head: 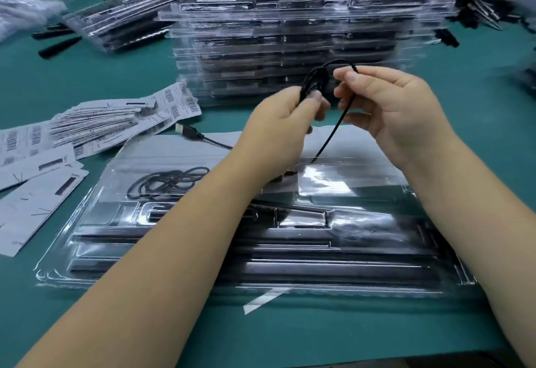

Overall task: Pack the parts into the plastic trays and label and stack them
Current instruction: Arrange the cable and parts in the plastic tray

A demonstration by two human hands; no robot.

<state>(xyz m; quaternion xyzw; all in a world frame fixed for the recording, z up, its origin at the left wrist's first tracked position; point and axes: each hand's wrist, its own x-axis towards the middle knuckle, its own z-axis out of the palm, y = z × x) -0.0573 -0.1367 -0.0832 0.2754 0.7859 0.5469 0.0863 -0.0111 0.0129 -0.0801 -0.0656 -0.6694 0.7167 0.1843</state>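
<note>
2 hands up over the green counter (87,77), both on 1 thin black cable (338,124). Left hand (282,118) pinches a small coiled bundle of it betw. thumb and fingers; right hand (397,103) pinches the loop's far end near the top, other fingers loosely curled. From the coil the cable's free length drops down and slightly left to the clear plastic blister tray (203,251) lying directly under the forearms; its silver-and-black USB plug (187,130) lies on the counter just behind the tray's rear-left edge, pointing left.

Tray's long axis runs left-right; long black bars inside lie the same way. 1 more coiled black cable (168,183) sits in its upper-left compartment.

Behind the hands: 1 tall stack of filled clear trays (290,37), count of layers unclear, approx. ten. 1 smaller tilted stack of trays (116,28) at rear left. Fanned pile of white barcode label cards (95,124) left of the tray, too many and overlapped to count.
</note>
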